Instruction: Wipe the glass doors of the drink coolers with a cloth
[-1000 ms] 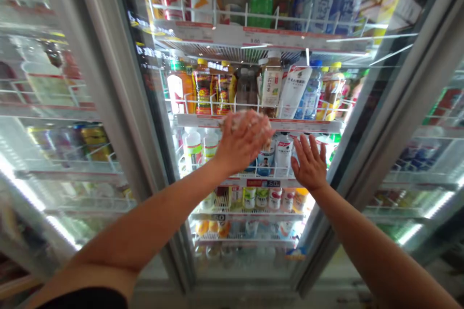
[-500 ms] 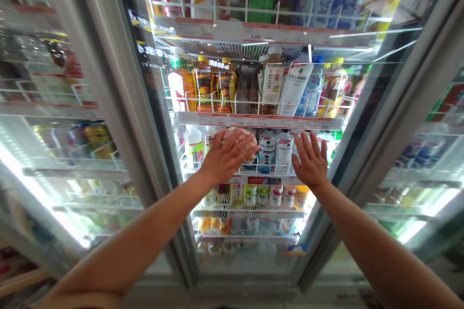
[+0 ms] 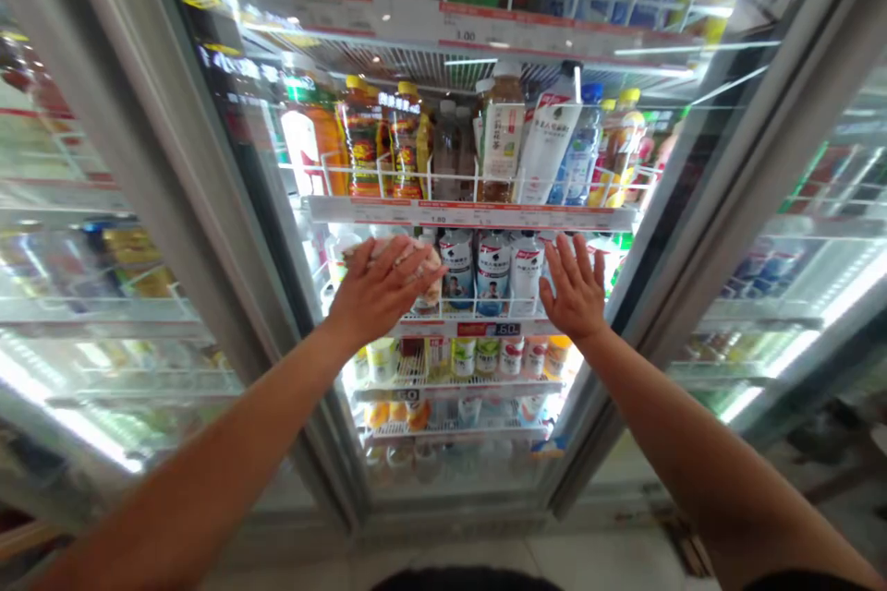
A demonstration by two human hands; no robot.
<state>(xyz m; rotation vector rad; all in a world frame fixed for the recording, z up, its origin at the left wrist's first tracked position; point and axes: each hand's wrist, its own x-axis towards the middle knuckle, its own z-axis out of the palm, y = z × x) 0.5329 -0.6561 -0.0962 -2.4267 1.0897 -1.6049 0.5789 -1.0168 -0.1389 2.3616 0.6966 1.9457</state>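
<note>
Pressed on the glass door [image 3: 457, 486] of a lit drinks cooler, my left hand [image 3: 370, 295] holds a crumpled pale pinkish cloth [image 3: 431, 290] under its fingers. Much of the cloth is hidden by the hand. To the right, my right hand [image 3: 575, 291] lies flat on the same glass, fingers stretched and somewhat spread, holding nothing. Between the two hands, behind the glass, stand white-and-blue labelled bottles [image 3: 492, 270] on a wire-fronted shelf.
Metal door frames [image 3: 260, 240] run along both sides of the pane. More shelves of drinks show behind it, with yellow-capped bottles [image 3: 364, 143] higher up. Neighbouring cooler doors stand left and right. A tiled floor [image 3: 596, 556] is below.
My left hand has slid left across the glass with the cloth, away from my right hand. Against the bottles, my right hand has hardly shifted. The whole view has turned slightly.
</note>
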